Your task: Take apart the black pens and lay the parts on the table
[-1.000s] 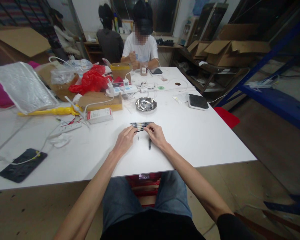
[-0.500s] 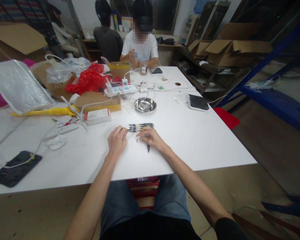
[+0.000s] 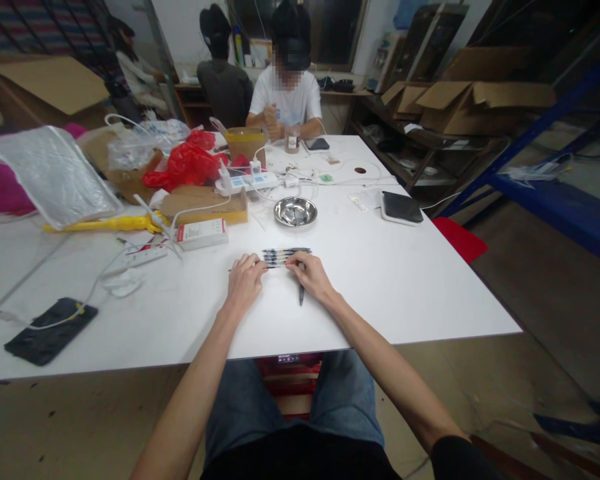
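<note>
My left hand (image 3: 247, 281) is closed in a pinch on a thin dark pen refill (image 3: 275, 267), whose other end sticks out past the knuckles on the left. My right hand (image 3: 312, 275) pinches at the refill's right end; whatever small part lies between those fingertips is too small to make out. Just beyond both hands, several pens (image 3: 286, 253) lie side by side in a row on the white table (image 3: 390, 287). A dark pen part (image 3: 301, 294) rests below the right hand, its upper end hidden by the fingers.
A shiny metal bowl (image 3: 295, 212) with dark small parts inside stands beyond the pens. To the left are a white box (image 3: 203, 233), a power strip (image 3: 250, 181), cables and a black phone-like slab (image 3: 53, 331). A black-topped device (image 3: 401, 207) lies right. A person (image 3: 286, 100) sits opposite.
My right hand has come in to the refill's end, and the small piece seen by its fingertips no longer shows separately. The refill now points level between both hands. The view has shifted slightly.
</note>
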`<state>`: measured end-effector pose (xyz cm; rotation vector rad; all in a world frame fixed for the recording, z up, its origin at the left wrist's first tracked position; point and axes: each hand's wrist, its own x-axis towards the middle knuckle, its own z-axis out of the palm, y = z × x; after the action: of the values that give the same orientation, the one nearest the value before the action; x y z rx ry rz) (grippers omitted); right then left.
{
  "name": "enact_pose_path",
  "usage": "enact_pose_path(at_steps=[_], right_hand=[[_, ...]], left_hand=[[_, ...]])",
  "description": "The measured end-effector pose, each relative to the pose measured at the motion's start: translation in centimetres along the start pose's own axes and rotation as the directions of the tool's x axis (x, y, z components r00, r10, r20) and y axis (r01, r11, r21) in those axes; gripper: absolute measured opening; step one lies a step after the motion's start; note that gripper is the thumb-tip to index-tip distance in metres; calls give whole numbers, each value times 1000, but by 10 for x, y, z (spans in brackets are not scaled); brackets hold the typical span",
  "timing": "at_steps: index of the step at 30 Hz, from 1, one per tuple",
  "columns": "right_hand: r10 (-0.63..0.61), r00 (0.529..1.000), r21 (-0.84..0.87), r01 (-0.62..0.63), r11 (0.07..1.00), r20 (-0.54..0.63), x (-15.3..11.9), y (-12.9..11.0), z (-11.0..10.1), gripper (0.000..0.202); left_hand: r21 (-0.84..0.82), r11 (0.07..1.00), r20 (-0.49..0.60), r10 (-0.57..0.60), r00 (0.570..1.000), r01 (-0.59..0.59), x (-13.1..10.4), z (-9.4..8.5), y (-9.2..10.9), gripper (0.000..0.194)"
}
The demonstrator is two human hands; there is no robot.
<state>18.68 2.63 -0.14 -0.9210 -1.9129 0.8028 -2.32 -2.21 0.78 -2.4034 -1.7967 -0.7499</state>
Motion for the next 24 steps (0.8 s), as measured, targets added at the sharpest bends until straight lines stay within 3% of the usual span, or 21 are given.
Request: enact_pose_path(at_steps=[6, 12, 18, 24], right_hand=[[-15, 998, 22, 14, 1000, 57, 0, -8, 8, 9], [116, 993, 234, -116, 965, 14, 0, -6, 10, 16], [156, 985, 404, -171, 899, 69, -2, -9, 6, 31], [170, 982, 369, -189, 910, 84, -4, -7, 0, 37]], left_hand=[[26, 999, -3, 37, 999, -37, 0, 3, 1, 19], [59, 983, 62, 173, 983, -176, -2, 6, 14, 29], [-83, 993, 99, 93, 991, -85, -1, 9, 24, 31], [-84, 993, 118, 90, 989, -80, 1, 16, 24, 33]])
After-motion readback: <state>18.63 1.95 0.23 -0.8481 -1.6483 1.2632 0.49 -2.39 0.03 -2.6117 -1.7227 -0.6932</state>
